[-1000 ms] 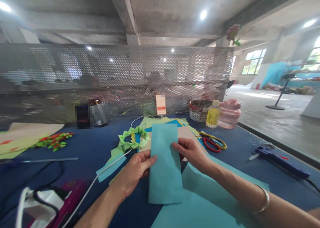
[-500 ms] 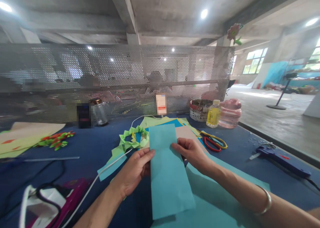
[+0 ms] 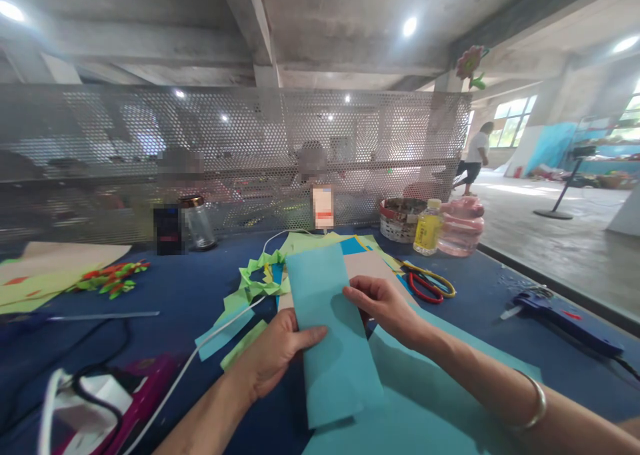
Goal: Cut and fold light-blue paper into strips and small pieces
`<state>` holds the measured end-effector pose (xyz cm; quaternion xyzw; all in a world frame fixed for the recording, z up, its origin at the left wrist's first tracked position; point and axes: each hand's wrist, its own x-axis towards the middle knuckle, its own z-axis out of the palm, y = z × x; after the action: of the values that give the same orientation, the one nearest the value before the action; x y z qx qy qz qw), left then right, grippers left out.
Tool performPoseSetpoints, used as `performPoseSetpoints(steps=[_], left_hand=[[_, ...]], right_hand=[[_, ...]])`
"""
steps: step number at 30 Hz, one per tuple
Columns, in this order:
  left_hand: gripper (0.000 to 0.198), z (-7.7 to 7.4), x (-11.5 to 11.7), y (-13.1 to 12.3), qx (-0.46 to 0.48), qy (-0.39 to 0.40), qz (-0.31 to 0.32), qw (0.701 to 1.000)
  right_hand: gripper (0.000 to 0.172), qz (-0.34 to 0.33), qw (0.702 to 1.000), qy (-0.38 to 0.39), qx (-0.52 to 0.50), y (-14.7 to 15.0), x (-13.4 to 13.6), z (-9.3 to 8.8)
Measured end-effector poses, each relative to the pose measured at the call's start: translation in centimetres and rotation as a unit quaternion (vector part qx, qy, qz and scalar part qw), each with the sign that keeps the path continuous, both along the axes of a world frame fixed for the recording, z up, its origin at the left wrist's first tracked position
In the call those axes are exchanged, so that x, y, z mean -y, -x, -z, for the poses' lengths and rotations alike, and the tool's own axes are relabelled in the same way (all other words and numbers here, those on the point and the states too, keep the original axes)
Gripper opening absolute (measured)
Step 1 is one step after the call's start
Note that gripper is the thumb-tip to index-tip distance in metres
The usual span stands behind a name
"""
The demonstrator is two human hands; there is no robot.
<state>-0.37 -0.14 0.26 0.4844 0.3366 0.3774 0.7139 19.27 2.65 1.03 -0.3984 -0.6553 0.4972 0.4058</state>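
Left hand (image 3: 275,356), right hand (image 3: 384,306): fingers clamped on blue paper (image 3: 335,372) at opposite edges, grip behind it unclear. Light, even pressure should avoid creases.

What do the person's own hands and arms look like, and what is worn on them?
The left hand and right hand are ungloved; no ring or sleeve shows. A smooth, silver-coloured bangle circles the right forearm; the left forearm shows none.
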Motion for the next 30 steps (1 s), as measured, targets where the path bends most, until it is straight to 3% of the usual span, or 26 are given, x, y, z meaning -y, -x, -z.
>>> performPoseSetpoints(steps=[8, 15, 17, 20, 23, 26, 30], left_hand=[[0.027, -0.1, -1.3, 0.4, 0.069, -0.002, -0.204, 0.976], [0.026, 0.1, -1.5, 0.6, 0.094, 0.007, -0.204, 0.974], [0.024, 0.2, -1.6, 0.6, 0.091, 0.005, -0.207, 0.974], [0.019, 0.1, -1.7, 0.7, 0.089, 0.008, -0.249, 0.964], [0.018, -0.2, -1.8, 0.8, 0.099, 0.006, -0.294, 0.951], [0.015, -0.6, -1.8, 0.8, 0.111, 0.006, -0.312, 0.944], [0.017, -0.9, -1.6, 0.8, 0.115, 0.010, -0.314, 0.942]], right_hand=[[0.036, -0.057, 0.996, 0.030, 0.055, -0.1, -0.1, 1.0], [0.038, -0.047, 0.995, 0.009, 0.090, 0.1, -0.2, 1.1], [0.038, -0.031, 0.986, -0.040, 0.158, -0.2, -0.6, 0.7], [0.038, 0.043, 0.936, -0.154, 0.312, -1.8, -1.5, -0.7], [0.021, 0.134, 0.886, -0.189, 0.403, -5.0, -2.8, -2.4], [0.019, 0.195, 0.826, -0.163, 0.502, -9.2, -4.1, -3.0], [0.015, 0.193, 0.772, -0.075, 0.601, -13.6, -5.5, -2.0]])
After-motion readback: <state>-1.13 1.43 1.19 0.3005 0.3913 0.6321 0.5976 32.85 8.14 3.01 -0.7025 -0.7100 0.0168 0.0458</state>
